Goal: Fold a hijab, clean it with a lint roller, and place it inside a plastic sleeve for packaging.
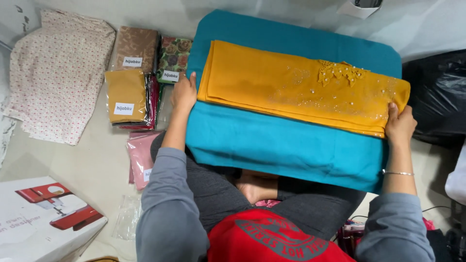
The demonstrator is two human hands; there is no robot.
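Two hands on one folded mustard-yellow cloth (291, 87) — it lies across a teal cloth (286, 140) spread over the seated person's lap. The yellow piece is a long, flat rectangle of soft matte fabric, layered at its edges, with small pearly beads and a beaded yellow appliqué (340, 72) near its right end. The teal one is plain, smooth and wider.

The left hand (183, 93) rests at the yellow cloth's left end, fingers together and curled against the edge, thumb raised beside it. The right hand (400, 125) grips the right end, thumb on top; the other fingers are hidden underneath, so their spread cannot be told. A thin bracelet (398, 172) circles that wrist.

On the floor to the left — about five clear-wrapped folded fabrics (141, 73), one pale floral cloth (58, 73) and one white box picturing a red sewing machine (43, 218).
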